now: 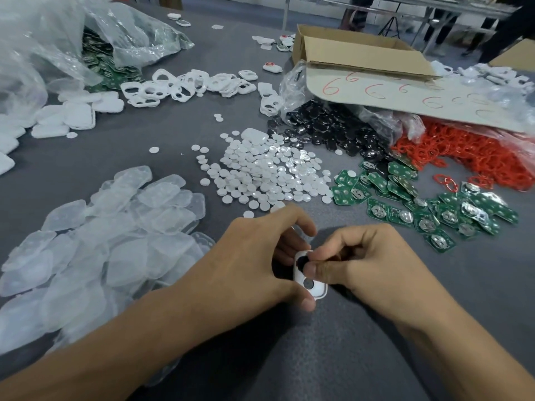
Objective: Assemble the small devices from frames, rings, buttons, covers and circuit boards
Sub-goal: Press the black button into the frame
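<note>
My left hand (254,256) grips a white frame (314,290) with two holes, thumb under its lower edge and fingers curled over its top. My right hand (364,261) pinches a black button (302,261) with thumb and forefinger, and the button sits in the frame's upper hole. The lower hole shows the grey table through it. Both hands hover just above the table's near middle.
Clear covers (115,235) lie heaped at left, white round buttons (260,169) in the middle, green circuit boards (419,204) at right. Black buttons (327,128), red rings (463,151), white frames (179,85), a cardboard box (362,50) and plastic bags (43,39) lie farther back.
</note>
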`<state>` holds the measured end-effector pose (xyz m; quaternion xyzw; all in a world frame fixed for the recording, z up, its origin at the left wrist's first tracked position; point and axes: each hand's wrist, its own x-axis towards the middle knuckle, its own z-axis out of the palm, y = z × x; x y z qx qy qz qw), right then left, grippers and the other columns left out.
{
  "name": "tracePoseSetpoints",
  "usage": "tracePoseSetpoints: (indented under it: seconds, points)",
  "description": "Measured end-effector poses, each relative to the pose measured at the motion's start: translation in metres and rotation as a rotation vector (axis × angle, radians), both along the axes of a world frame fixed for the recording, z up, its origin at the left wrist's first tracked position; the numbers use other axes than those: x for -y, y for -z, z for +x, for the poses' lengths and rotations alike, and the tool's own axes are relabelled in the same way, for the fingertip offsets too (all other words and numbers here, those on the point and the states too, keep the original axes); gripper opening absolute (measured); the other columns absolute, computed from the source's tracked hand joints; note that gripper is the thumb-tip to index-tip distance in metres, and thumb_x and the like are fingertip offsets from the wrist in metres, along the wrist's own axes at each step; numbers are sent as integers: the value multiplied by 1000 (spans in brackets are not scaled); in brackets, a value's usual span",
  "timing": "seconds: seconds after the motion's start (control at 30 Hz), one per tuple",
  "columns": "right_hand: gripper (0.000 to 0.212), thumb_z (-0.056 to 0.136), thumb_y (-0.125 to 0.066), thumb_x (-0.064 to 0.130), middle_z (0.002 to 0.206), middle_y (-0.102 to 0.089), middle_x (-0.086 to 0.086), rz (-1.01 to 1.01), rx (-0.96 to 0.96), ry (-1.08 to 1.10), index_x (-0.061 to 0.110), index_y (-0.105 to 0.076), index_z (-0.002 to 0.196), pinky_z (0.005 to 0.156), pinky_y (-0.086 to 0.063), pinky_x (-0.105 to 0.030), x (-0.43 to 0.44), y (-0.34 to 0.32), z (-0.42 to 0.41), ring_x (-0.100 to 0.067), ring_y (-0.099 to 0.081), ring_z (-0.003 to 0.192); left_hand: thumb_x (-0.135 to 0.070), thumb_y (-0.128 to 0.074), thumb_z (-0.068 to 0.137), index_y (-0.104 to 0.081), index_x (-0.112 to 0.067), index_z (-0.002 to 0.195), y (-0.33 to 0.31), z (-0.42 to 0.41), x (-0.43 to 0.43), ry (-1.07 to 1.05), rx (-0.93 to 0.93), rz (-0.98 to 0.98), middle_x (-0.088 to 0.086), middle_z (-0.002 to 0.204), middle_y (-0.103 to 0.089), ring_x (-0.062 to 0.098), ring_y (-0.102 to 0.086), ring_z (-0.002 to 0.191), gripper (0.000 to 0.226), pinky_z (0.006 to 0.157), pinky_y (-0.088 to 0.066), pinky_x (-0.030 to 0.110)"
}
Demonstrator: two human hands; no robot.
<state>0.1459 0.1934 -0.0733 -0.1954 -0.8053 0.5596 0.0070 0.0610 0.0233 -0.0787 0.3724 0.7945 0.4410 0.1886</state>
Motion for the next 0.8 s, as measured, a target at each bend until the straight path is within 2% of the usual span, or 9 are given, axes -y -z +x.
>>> tracePoseSetpoints:
  seconds: [0.07,0.17,0.3,0.4,0.53,0.63,0.7,0.8]
  points:
    - [14,71,-87,11,65,-70,-9,25,-27,3,20,-77,71,55,-39,-27,1,3,2,-14,-52,56,-27,-99,54,-61,-40,107,1,0,0,-8,-4,-9,-18,95,-70,-6,-67,89,67,77,-49,7]
    - [20,77,-81,6,57,-63,5,122,-83,-9,24,-75,72,51,-41,-24,3,7,4,-9,-52,53,-34,-99,56,-58,-42,107,2,0,1,-2,-15,-20,-21,98,-69,-7,-66,91,66,77,-49,7]
    - [20,82,-78,7,69,-68,9,244,-199,29,27,-75,78,62,-52,-28,-6,6,5,-9,-60,60,-37,-96,60,-55,-40,107,2,0,1,29,-48,-18,-19,99,-67,-5,-65,94,62,80,-51,11]
    - [26,85,-76,10,81,-68,12,515,-265,57,34,-76,93,68,-52,-23,-15,7,0,-7,-64,71,-44,-92,63,-51,-41,105,0,-1,3,50,-106,-51,-20,98,-65,-6,-63,94,59,79,-50,11]
    - [23,89,-76,21,92,-66,10,734,-302,-227,32,-76,108,77,-45,-17,-15,0,-24,0,-58,81,-60,-82,63,-45,-42,95,-6,-11,11,58,-223,-173,-20,95,-60,-3,-60,89,52,68,-52,21]
    - [14,89,-75,21,91,-66,6,796,-267,-388,26,-77,101,75,-41,-16,-12,-3,-42,-5,-55,81,-65,-79,62,-41,-42,88,-8,-15,14,56,-244,-205,-21,94,-58,-1,-59,85,51,64,-52,29]
    - [9,89,-73,18,86,-65,10,810,-269,-396,26,-74,92,71,-41,-14,-10,-3,-45,-3,-53,76,-66,-77,62,-40,-43,86,-7,-15,14,62,-243,-216,-23,97,-56,0,-58,85,50,63,-52,28]
    - [15,87,-72,16,75,-64,14,810,-267,-347,28,-64,82,64,-42,-12,-11,0,-37,-2,-58,71,-67,-79,59,-41,-43,86,-6,-17,14,54,-221,-216,-21,95,-58,-1,-59,84,52,64,-54,32]
